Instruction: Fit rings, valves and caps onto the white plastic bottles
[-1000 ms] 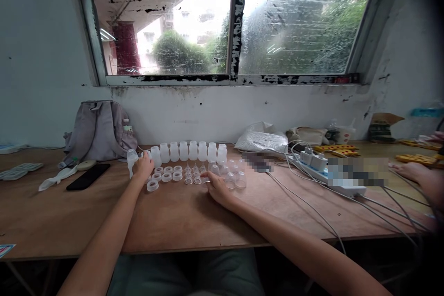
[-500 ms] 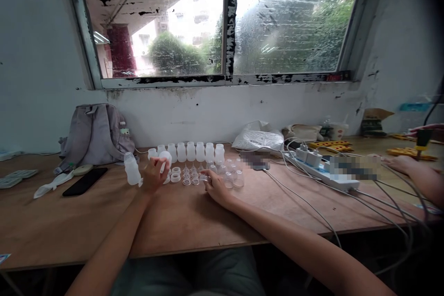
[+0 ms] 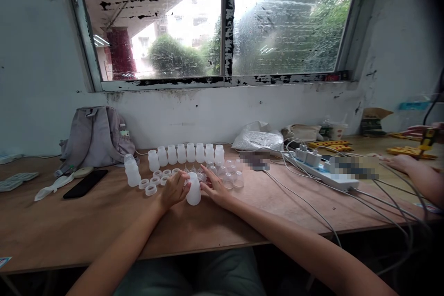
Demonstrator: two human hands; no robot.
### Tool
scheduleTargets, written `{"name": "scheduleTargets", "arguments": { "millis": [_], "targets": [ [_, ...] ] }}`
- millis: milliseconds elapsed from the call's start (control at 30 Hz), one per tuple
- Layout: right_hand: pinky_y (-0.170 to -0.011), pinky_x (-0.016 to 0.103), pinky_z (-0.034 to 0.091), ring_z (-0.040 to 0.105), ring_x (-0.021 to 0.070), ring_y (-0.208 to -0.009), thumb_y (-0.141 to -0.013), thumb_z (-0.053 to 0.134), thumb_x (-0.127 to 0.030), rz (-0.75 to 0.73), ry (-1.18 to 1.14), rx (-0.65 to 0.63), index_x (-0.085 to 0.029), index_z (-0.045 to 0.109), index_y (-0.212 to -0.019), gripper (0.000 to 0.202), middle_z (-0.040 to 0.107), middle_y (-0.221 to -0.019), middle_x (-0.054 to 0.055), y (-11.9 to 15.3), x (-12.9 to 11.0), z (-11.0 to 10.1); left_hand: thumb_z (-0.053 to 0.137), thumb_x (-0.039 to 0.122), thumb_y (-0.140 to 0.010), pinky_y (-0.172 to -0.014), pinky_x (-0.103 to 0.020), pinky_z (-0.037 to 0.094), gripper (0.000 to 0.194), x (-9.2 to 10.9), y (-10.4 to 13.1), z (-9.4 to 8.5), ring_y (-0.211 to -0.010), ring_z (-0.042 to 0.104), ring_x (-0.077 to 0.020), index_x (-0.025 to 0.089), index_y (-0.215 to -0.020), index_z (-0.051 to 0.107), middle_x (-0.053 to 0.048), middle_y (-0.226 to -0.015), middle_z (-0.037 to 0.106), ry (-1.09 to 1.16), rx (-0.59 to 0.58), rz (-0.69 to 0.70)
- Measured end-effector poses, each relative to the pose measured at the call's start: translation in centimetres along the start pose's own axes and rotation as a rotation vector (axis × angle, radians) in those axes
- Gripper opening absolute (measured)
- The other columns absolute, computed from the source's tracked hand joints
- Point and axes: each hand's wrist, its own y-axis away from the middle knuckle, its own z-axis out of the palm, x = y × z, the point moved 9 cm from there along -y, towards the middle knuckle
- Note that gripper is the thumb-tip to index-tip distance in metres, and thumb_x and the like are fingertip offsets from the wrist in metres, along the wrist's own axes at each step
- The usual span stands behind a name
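Observation:
My left hand [image 3: 176, 189] has its fingers closed at the neck of a frosted white baby bottle [image 3: 193, 193], upright near the table's middle. My right hand [image 3: 217, 189] is on the bottle's other side, fingers stretched and apart, the thumb close to or touching it. By those fingertips is a clear piece [image 3: 200, 176], partly hidden; whether they touch it I cannot tell. Several white screw rings [image 3: 151, 190] lie left of my left hand. Clear dome caps [image 3: 238, 180] stand right of my right hand. Behind is a row of frosted bottles [image 3: 181, 153].
Another bottle [image 3: 132, 172] stands apart on the left, near a black phone [image 3: 85, 183] and a grey backpack [image 3: 95, 136]. To the right, cables run from a white power strip [image 3: 326, 173] across the table [image 3: 263, 222]. Another person's hand [image 3: 398, 164] is at far right.
My left hand has brought the bottle from the left end of the row rightward and nearer, uncovering the rings. My right hand stays in about the same place, its fingers now more spread.

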Motion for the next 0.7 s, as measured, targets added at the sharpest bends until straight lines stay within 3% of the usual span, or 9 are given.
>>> {"name": "scheduleTargets", "arguments": {
  "millis": [100, 267, 333, 433, 500, 600, 700],
  "targets": [
    [-0.072, 0.031, 0.049, 0.056, 0.0143, -0.081, -0.082, 0.043, -0.031, 0.025, -0.046, -0.023, -0.022, 0.028, -0.133, 0.054, 0.047, -0.117, 0.009, 0.0, 0.0, 0.2, 0.038, 0.029, -0.083, -0.071, -0.031, 0.045, 0.021, -0.7, 0.3, 0.6, -0.081, 0.054, -0.0173, 0.017, -0.1, 0.042, -0.009, -0.095, 0.051, 0.106, -0.026, -0.056],
    [-0.08, 0.033, 0.047, 0.054, 0.0172, -0.094, -0.085, 0.035, -0.03, 0.026, -0.05, 0.058, -0.023, 0.036, -0.129, 0.044, 0.049, -0.118, 0.007, -0.1, -0.1, -0.5, 0.055, 0.039, -0.074, -0.072, -0.032, 0.045, 0.065, -1.4, 0.6, 2.4, -0.081, 0.055, -0.0177, 0.017, -0.126, 0.022, -0.008, -0.101, 0.054, 0.347, -0.139, -0.199],
    [-0.085, 0.035, 0.044, 0.051, 0.0187, -0.101, -0.086, 0.035, -0.029, 0.01, -0.044, 0.087, -0.023, 0.039, -0.127, 0.042, 0.051, -0.117, 0.007, -0.2, -0.2, -0.8, 0.059, 0.039, -0.071, -0.072, -0.032, 0.045, 0.075, -1.4, 0.7, 3.3, -0.079, 0.056, -0.0174, 0.019, -0.129, 0.016, -0.007, -0.099, 0.056, 0.427, -0.204, -0.262],
    [-0.089, 0.037, 0.041, 0.049, 0.0191, -0.105, -0.086, 0.033, -0.027, 0.004, -0.041, 0.147, -0.023, 0.041, -0.125, 0.04, 0.052, -0.116, 0.008, -0.2, -0.3, -1.5, 0.061, 0.038, -0.069, -0.072, -0.033, 0.046, 0.072, -1.7, 0.9, 3.8, -0.078, 0.058, -0.0174, 0.021, -0.126, 0.02, -0.004, -0.096, 0.058, 0.484, -0.224, -0.352],
    [-0.087, 0.036, 0.043, 0.051, 0.0185, -0.101, -0.086, 0.034, -0.027, 0.009, -0.055, 0.189, -0.023, 0.042, -0.124, 0.039, 0.052, -0.116, 0.008, -0.2, -0.4, -2.0, 0.06, 0.038, -0.069, -0.072, -0.033, 0.046, 0.063, -2.0, 0.8, 3.3, -0.082, 0.058, -0.0187, 0.021, -0.119, 0.028, -0.005, -0.096, 0.058, 0.435, -0.171, -0.371],
    [-0.076, 0.032, 0.048, 0.056, 0.0168, -0.089, -0.083, 0.04, -0.028, 0.039, -0.081, 0.232, -0.022, 0.045, -0.116, 0.034, 0.056, -0.106, 0.008, -0.2, -0.4, -2.7, 0.057, 0.035, -0.071, -0.078, -0.033, 0.044, 0.048, -1.6, 0.5, 2.2, -0.092, 0.055, -0.0207, 0.022, -0.113, 0.037, -0.006, -0.102, 0.056, 0.294, -0.086, -0.274],
    [-0.065, 0.027, 0.049, 0.059, 0.0155, -0.077, -0.081, 0.045, -0.031, 0.071, -0.114, 0.247, -0.02, 0.047, -0.107, 0.029, 0.06, -0.088, 0.006, -0.2, -0.2, -2.9, 0.054, 0.033, -0.074, -0.083, -0.034, 0.042, 0.045, -1.3, 0.3, 1.7, -0.096, 0.053, -0.0216, 0.023, -0.116, 0.04, -0.007, -0.102, 0.055, 0.17, -0.059, -0.196]
  ]
}}
